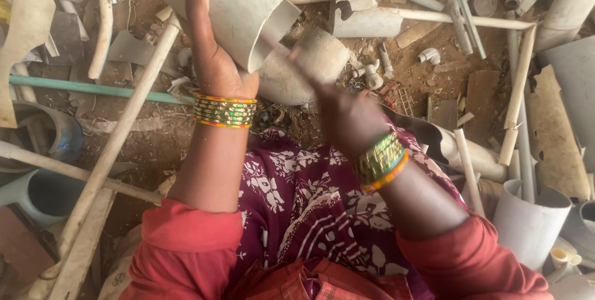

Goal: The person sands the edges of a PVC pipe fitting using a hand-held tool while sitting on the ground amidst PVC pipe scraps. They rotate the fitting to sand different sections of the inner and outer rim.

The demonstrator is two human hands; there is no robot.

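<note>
Left hand raised, palm against the side of a wide grey pipe piece, fingers wrapped round its far side and thumb stretched up along the near wall; gripping it firmly. Pipe piece held tilted above the dirt ground, open end facing down and right, with a narrower sleeve showing at that mouth. Right hand blurred, closed round a thin pale tool whose tip lies at the pipe mouth; kind of tool cannot be told. Green and gold bangles on the left wrist, matching bangles with an orange one on the right wrist. Rounded grey pipe fitting on the ground just behind both hands. Long pale stick slanting across the left side, thin green pipe crossing under it. White pipe stub standing at lower right. Scattered pipe offcuts all round. Maroon flowered cloth over the lap, red sleeves below.
</note>
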